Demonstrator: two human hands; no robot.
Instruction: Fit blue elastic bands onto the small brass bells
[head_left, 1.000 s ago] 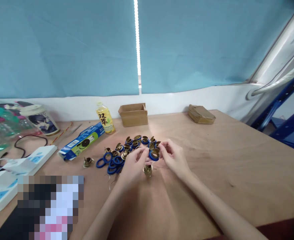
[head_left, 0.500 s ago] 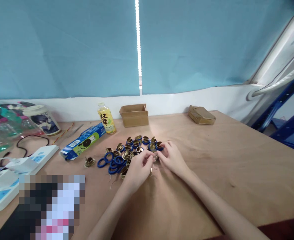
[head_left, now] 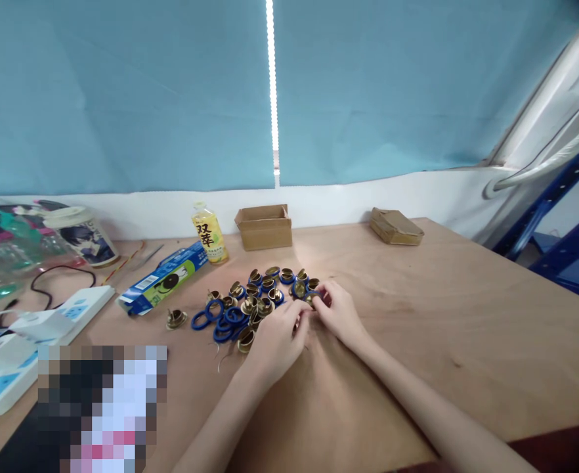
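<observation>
Left hand (head_left: 276, 336) and right hand (head_left: 337, 314) met at near edge of brass fitting pile (head_left: 264, 295) on worktop (head_left: 417, 328). My grip pinched small brass fitting (head_left: 310, 300); best kept low, fingertips only, blue rings (head_left: 220, 322) undisturbed.

Your left hand (head_left: 277, 338) and right hand (head_left: 336, 312) have dropped to the table (head_left: 442, 328) and closed together against the pile of brass parts (head_left: 264, 292), and the lone brass piece under them is hidden
</observation>
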